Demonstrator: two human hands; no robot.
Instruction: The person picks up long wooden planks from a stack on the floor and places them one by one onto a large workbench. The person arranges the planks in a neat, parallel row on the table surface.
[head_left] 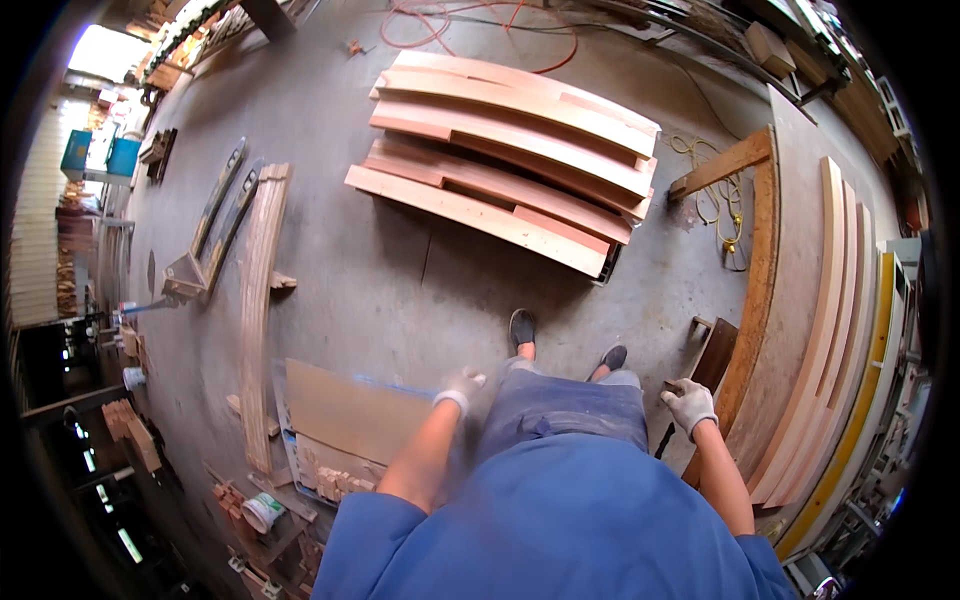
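Note:
My left hand [463, 388], in a pale work glove, hangs beside my left thigh, near a flat brown panel [350, 410]; its fingers are blurred. My right hand [690, 408], gloved alike, is by my right hip near the edge of a wooden table. Its fingers curl inward, and a small dark shape shows at their tips, too small to name. Ahead of my feet lies a stack of reddish-cream timber boards [500, 150], low over the floor. More long boards [820, 340] lie side by side on the table [790, 230] at my right.
A pallet jack [205, 235] stands at the left, next to a long stack of timber strips [262, 310]. Red hose [570, 55] curls over the floor beyond the boards. Yellow cord [728, 242] lies by the table leg. A white bucket [262, 512] sits at the lower left.

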